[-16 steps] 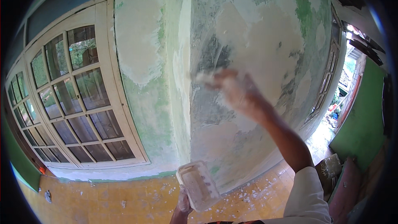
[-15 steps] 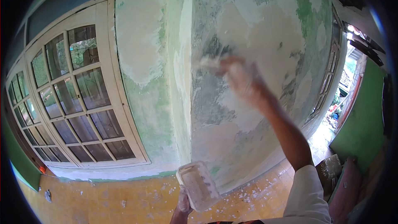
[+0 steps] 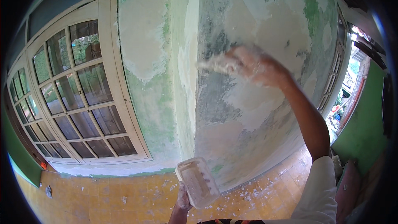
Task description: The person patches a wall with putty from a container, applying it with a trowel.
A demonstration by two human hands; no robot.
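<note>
My left hand [image 3: 183, 199], smeared with white, grips the side of a shallow rectangular plastic tub [image 3: 215, 193] low in front of the wall corner. Pale putty coats the inside of this tub. Raised to the patchy wall [image 3: 248, 126], my right hand [image 3: 259, 68] is closed around a putty knife [image 3: 215, 64] caked in pale putty. The knife points left, its tip by the vertical wall corner [image 3: 196, 99]. Motion blurs the right fingers and the knife, so its exact shape and its contact with the wall are unclear.
White-framed glass-paned doors [image 3: 118, 116] stand at the left. White flakes lie on the yellow tiled floor [image 3: 107, 197]. At the right are a green wall panel [image 3: 365, 114] and a bright gap beside it. Another paned window frame [image 3: 331, 74] sits along the wall's right end.
My right hand has moved a little to the right and turned, with the knife still pointing left. The view has shifted slightly. The left hand keeps its hold on the tub.
</note>
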